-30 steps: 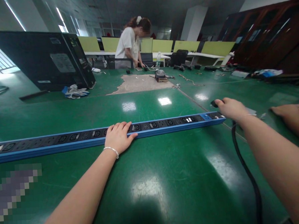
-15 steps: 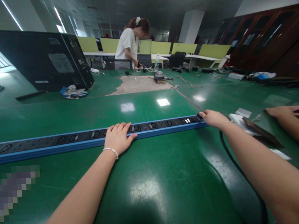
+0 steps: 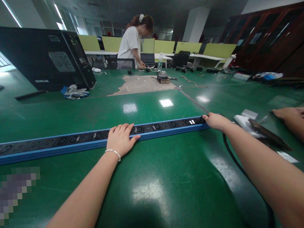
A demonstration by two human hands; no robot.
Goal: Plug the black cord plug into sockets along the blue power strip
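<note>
A long blue power strip (image 3: 165, 126) with a black socket face lies across the green table, running past the left edge of view. Across its middle rests my left hand (image 3: 120, 139), palm down, fingers over the far rim and thumb spread along the near side. At the strip's right end my right hand (image 3: 215, 120) is closed around the end, beside a small dark round part; its fingertips are partly hidden. A black cable (image 3: 235, 157) comes from under that hand and curves towards me.
A black computer case (image 3: 44, 58) stands back left, with work gloves (image 3: 75, 92) before it. Another person's hand (image 3: 287, 115) is at the right, beyond a white device (image 3: 246, 124). A bottle (image 3: 160, 61) and a person (image 3: 130, 43) are behind the table.
Both my hands stay on the power strip in nearly the same places. The view has shifted slightly. The person at the back has lowered their hands a little.
</note>
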